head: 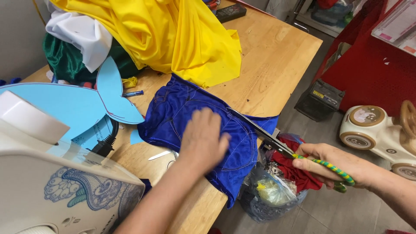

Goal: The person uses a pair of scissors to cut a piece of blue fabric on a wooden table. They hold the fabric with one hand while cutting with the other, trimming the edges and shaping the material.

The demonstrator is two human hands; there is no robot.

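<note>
Gripping scissors, right hand; blades point upper-left over blue fabric; left hand flat, fingers spread.

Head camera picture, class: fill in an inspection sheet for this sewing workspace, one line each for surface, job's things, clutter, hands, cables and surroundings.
Surface: wooden table, bare at its far right part.
Job's things: blue cloth spread at the table edge, partly hanging over it; scissors with blades open at its right edge.
Clutter: yellow cloth, white cloth and green cloth heaped at the back; blue paper pattern; sewing machine at near left.
Hands: left hand flat on the blue cloth; right hand grips the scissors' handle.
Cables: black cable beside the sewing machine.
Surroundings: scrap bag, ride-on toy car and dark box on the floor.
</note>
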